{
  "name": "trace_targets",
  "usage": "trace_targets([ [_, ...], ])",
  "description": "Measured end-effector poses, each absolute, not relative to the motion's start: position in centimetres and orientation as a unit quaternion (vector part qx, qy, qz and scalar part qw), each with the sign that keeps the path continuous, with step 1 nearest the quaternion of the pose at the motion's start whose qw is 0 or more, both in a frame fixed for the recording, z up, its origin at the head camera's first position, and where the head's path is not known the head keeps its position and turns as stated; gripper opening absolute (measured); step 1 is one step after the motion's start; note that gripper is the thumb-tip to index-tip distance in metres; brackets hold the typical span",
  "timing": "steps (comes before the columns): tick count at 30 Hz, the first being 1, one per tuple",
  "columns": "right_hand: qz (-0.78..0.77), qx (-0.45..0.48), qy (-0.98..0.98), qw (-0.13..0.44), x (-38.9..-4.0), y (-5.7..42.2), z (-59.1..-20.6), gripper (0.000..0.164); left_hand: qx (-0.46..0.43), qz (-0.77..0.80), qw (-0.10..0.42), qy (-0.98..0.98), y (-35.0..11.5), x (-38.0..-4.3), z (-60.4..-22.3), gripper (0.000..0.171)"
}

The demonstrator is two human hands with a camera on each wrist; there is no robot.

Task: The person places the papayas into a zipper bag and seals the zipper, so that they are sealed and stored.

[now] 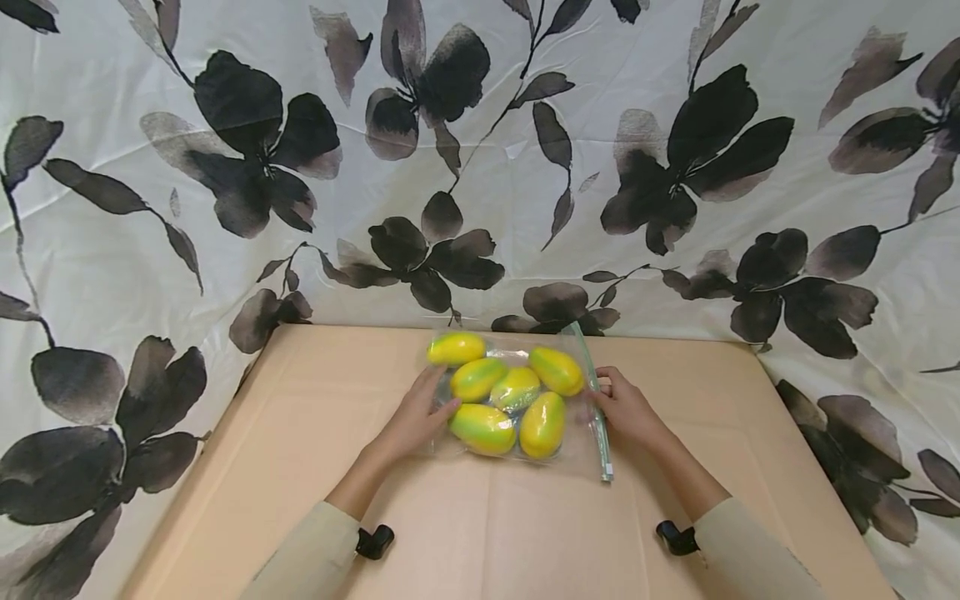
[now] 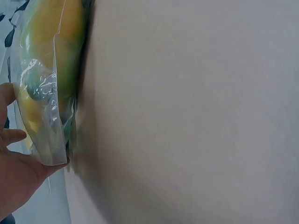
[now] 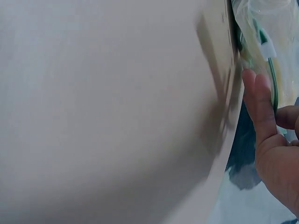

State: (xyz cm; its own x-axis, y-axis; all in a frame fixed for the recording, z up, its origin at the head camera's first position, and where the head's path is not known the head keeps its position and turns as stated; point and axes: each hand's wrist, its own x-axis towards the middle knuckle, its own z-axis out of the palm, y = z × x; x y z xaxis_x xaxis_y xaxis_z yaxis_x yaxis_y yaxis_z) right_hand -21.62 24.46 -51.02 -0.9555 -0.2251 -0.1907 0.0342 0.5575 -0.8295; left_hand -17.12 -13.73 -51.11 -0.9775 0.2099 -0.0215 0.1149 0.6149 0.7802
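A clear zip bag (image 1: 576, 429) filled with several yellow-green mangoes (image 1: 482, 428) lies between my two hands over the far middle of the table. Its green zip strip (image 1: 601, 433) runs down the right side, with a white slider (image 3: 268, 50) on it. My left hand (image 1: 417, 414) holds the bag's left edge, the thumb lying over the plastic beside the lowest mango. On the opposite side my right hand (image 1: 628, 408) pinches the bag by the zip edge. Close up in the left wrist view, the bag's clear corner (image 2: 55, 151) sits against the left hand.
A tan table surface (image 1: 330, 375) extends under the bag and both forearms. Behind it and along its sides hangs a white cloth (image 1: 540, 275) printed with dark flowers. Black wrist devices (image 1: 375, 542) show at both sleeve cuffs.
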Motion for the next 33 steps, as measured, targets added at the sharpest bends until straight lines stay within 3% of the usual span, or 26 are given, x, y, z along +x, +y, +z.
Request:
trace_targets([
  [11,-0.436,-0.050,0.894,0.094,-22.8,27.1,-50.5,0.045,0.099,0.426,0.049,0.898,-9.8,-18.4,-51.0,0.076],
  [24,-0.423,-0.048,0.900,0.088,-24.2,26.0,-50.6,0.046,0.092,0.415,0.042,0.904,-10.7,-19.6,-50.6,0.075],
  [33,-0.393,-0.043,0.914,0.092,-23.3,26.3,-49.5,0.052,0.085,0.419,0.040,0.903,-11.6,-19.8,-50.3,0.075],
])
